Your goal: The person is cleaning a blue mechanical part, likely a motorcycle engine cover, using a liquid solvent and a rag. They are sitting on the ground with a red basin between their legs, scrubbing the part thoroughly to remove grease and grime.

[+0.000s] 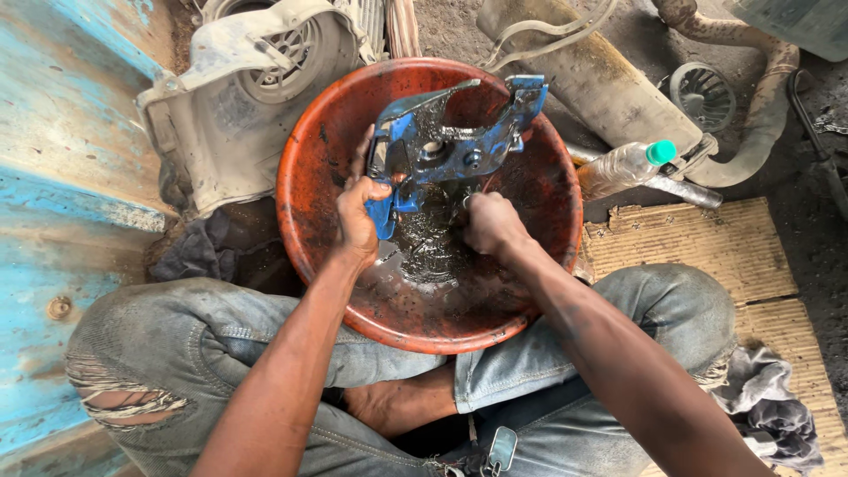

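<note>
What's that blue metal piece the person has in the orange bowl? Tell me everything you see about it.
The blue metal part is an irregular bracket-like piece with holes and bolts, its blue paint worn and smeared with black grease. It stands tilted over the dark oily liquid in the orange basin, its top arms reaching toward the far rim. The left hand grips its lower left edge; the right hand is closed just beneath it, on something too small to make out.

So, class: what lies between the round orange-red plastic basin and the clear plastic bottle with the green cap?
In the head view, nothing: the bottle lies against the outside of the basin's right rim, with only a sliver of dirty ground by it.
</note>
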